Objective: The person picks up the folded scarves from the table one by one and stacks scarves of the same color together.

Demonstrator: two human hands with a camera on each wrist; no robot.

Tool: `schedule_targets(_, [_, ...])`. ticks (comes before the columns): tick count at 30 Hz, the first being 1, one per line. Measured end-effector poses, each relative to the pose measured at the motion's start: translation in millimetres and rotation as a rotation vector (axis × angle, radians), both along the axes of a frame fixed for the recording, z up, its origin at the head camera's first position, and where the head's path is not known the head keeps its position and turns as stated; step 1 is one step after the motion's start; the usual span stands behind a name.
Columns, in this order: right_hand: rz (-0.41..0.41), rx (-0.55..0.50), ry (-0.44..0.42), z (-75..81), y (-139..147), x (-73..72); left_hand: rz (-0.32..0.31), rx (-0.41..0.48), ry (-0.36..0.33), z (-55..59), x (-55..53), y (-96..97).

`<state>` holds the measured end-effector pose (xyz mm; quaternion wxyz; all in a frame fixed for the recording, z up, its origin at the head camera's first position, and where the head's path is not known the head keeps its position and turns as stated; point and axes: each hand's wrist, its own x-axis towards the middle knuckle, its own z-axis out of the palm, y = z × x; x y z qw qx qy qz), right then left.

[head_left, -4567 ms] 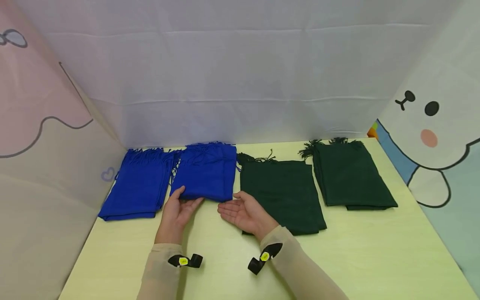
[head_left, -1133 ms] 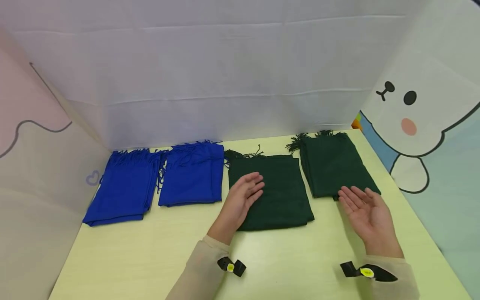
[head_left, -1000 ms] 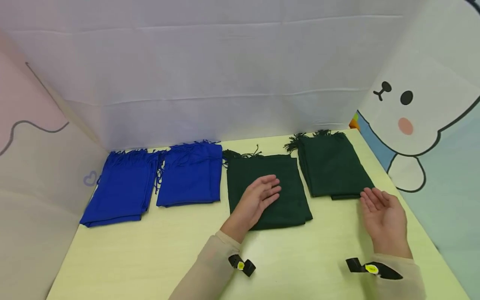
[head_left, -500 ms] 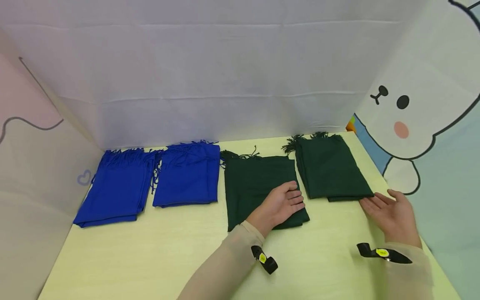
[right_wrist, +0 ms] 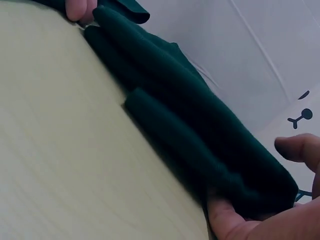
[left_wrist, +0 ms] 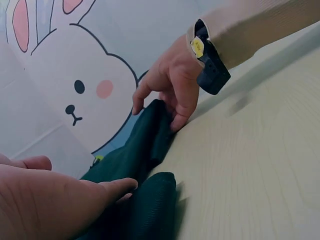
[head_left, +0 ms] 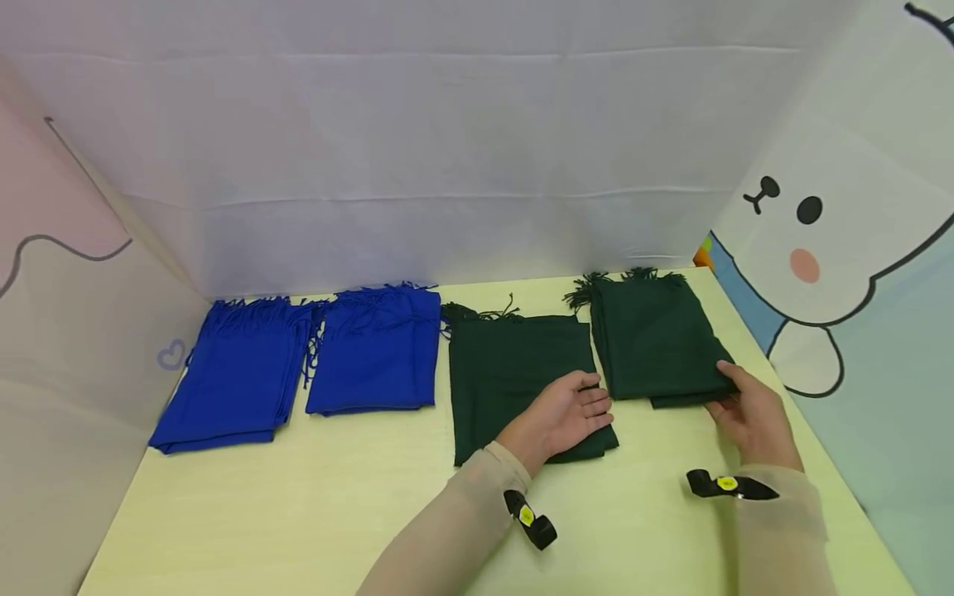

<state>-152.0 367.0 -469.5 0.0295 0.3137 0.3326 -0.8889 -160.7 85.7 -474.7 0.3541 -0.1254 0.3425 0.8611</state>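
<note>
Two folded dark green fringed scarves lie on the right half of the table. At the front right corner of the outer green scarf, my right hand has its thumb above the cloth and fingers tucked beneath the fold. In the right wrist view, the fingers reach under the folded layers of this scarf. My left hand is over the front right part of the inner green scarf, fingers loosely extended and holding nothing; its fingertips point toward the outer scarf.
Two folded blue fringed scarves, the leftmost and its neighbour, lie on the left of the pale wooden table. A white cloth backdrop hangs behind. On the right hangs a printed cloth with a cartoon face.
From the blue scarves, both hands have moved right to the green ones. Over the last half second my right hand's thumb has come over the outer green scarf's corner; the left hand has hardly moved.
</note>
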Motion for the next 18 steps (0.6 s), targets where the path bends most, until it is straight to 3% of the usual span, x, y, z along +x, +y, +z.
schedule_targets(3, [0.014,0.044,-0.047,0.4,-2,-1.6,-0.013,0.005,0.004,-1.0,1.4,-0.9])
schedule_targets(6, [0.027,0.010,-0.039,0.3,-5,-2.4,-0.010,0.013,-0.001,-1.9,1.7,-1.1])
schedule_targets(12, [0.028,-0.045,0.085,-1.6,-10,2.1,-0.004,0.027,-0.022,-3.8,4.0,-0.1])
schedule_targets(18, [-0.051,-0.333,0.171,-3.5,-8,7.4,0.027,0.035,-0.044,-3.2,11.4,4.9])
